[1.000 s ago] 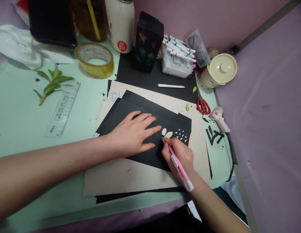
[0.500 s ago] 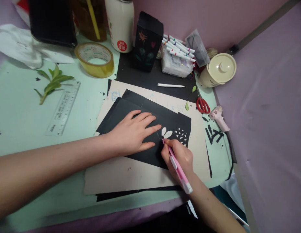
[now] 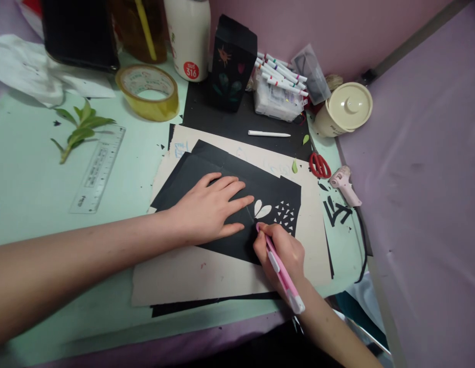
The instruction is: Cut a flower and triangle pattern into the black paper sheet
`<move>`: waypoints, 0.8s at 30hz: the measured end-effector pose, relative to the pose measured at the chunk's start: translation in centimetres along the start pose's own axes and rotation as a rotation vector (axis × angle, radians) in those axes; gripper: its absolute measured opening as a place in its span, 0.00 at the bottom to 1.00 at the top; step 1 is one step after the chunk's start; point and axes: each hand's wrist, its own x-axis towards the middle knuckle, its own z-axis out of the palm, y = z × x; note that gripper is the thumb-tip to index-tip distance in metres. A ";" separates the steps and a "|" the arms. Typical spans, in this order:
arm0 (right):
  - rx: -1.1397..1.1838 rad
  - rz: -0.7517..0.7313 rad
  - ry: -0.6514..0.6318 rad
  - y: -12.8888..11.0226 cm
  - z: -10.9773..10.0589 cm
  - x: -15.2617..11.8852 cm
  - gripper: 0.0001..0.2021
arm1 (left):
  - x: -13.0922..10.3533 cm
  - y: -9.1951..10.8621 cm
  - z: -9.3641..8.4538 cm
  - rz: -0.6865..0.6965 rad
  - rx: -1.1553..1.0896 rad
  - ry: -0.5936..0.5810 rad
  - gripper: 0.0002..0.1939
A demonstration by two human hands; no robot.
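A black paper sheet point(image 3: 222, 163) lies at an angle on a pale board point(image 3: 176, 276). My left hand point(image 3: 212, 209) rests flat on the sheet with its fingers spread. My right hand point(image 3: 279, 250) grips a pink craft knife point(image 3: 281, 271), its front end down at the sheet just below two petal-shaped cutouts point(image 3: 262, 209). The blade's tip is hidden by my fingers. Many small triangular cutouts point(image 3: 285, 214) show to the right of the petals. A faint line runs on the paper between my left fingers and the knife.
Red scissors point(image 3: 319, 164), a pink glue gun point(image 3: 345, 186) and black paper strips point(image 3: 337, 210) lie on the right. Behind are a white pen point(image 3: 268, 134), a black box point(image 3: 233, 64), markers point(image 3: 283, 76) and a lidded pot point(image 3: 346, 110). Tape point(image 3: 148, 93), a ruler point(image 3: 98, 171) and a leafy sprig point(image 3: 82, 130) lie left.
The knife's front end and my right fingers have shifted slightly down, away from the petal cutouts. My left hand keeps its place on the sheet. The whole view has shifted slightly.
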 end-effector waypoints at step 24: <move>0.047 0.034 0.015 0.2 0.1 -0.7 0.06 | 0.0 -0.1 0.1 -0.002 -0.013 0.005 0.28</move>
